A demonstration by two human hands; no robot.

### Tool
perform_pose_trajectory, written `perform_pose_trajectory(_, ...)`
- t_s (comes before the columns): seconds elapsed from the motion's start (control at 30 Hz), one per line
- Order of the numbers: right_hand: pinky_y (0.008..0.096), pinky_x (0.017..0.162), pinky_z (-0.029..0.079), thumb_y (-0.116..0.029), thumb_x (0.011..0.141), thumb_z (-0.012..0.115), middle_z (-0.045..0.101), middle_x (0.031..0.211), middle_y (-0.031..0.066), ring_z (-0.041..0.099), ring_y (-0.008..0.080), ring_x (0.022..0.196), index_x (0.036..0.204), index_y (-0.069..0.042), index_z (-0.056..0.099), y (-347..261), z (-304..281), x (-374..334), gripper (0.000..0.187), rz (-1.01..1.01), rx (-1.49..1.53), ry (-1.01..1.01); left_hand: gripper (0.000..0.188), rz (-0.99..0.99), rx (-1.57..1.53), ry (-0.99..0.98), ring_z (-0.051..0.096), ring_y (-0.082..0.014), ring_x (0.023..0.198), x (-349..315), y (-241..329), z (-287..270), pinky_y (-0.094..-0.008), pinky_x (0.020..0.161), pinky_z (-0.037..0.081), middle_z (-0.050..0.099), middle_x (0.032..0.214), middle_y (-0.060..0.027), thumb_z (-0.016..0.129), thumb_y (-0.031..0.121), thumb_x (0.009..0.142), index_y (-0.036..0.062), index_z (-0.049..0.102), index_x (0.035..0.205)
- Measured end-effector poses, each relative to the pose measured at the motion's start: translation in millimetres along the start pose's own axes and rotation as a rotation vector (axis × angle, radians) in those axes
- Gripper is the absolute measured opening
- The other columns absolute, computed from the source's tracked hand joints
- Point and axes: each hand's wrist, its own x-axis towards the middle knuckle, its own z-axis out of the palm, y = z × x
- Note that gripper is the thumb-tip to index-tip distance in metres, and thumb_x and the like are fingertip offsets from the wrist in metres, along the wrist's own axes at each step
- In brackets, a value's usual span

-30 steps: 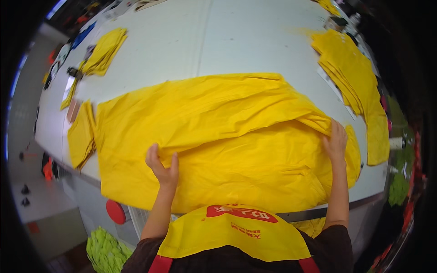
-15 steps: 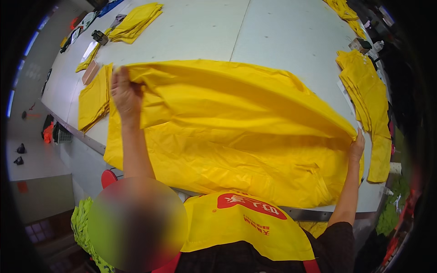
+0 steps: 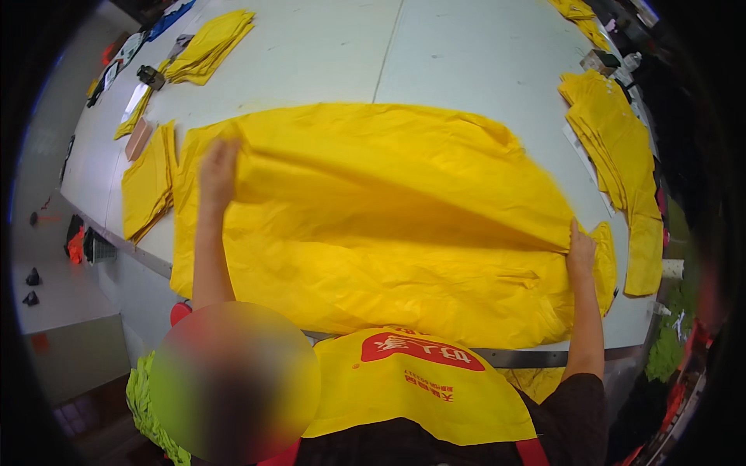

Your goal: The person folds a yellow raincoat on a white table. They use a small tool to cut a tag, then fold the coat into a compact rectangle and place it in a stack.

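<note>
Yellow cloth [image 3: 334,276] spread across the near part of a pale worktable [image 3: 458,58], close to its front edge and just in front of the wearer's yellow apron [image 3: 388,404]. The left hand [image 3: 218,172], somewhat blurred, appears to grip the upper layer near the cloth's left end; the right hand [image 3: 582,255] has its fingers closed on the same layer at the right. Between the two runs a long slanting ridge, with a shadowed hollow below it. Judging by the broad folds and fine creases, the material is light, thin and soft—limp rather than stiff, perhaps slightly slick, and unlikely to break. It probably sags wherever unsupported, so the surest hold is at two well-separated points along one edge, as here—a single central grasp would likely bunch it. Folded yellow pieces [image 3: 149,186] lie just beside its left end; a yellow stack [image 3: 610,144] lies to the right.
</note>
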Motion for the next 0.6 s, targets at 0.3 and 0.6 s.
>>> perform_pose_trajectory(0.3, 0.0375, 0.091, 0.043, -0.001, 0.079, 0.050, 0.054, 0.116, 0.0125, 0.052, 0.0318, 0.104, 0.129, -0.012, 0.043, -84, -106, 103, 0.051, -0.175, 0.427, 0.030, 0.017, -0.857, -0.482, -0.005, 0.047, -0.0065, 0.063, -83, -32, 12, -0.0231, 0.055, 0.039, 0.052, 0.072, 0.0039, 0.053, 0.026, 0.091, 0.0089, 0.053, 0.088)
perform_pose_trajectory(0.6, 0.0393, 0.082, 0.046, -0.010, 0.082, 0.054, 0.058, 0.103, 0.0161, 0.055, 0.0325, 0.098, 0.092, -0.003, 0.058, -140, -67, 228, 0.012, 0.031, 0.833, -0.025, 0.027, -0.002, -0.045, 0.109, 0.031, -0.0025, 0.057, -52, -37, 20, -0.0228, 0.048, 0.027, 0.036, 0.063, 0.0068, 0.053, 0.014, 0.092, 0.0084, 0.042, 0.068)
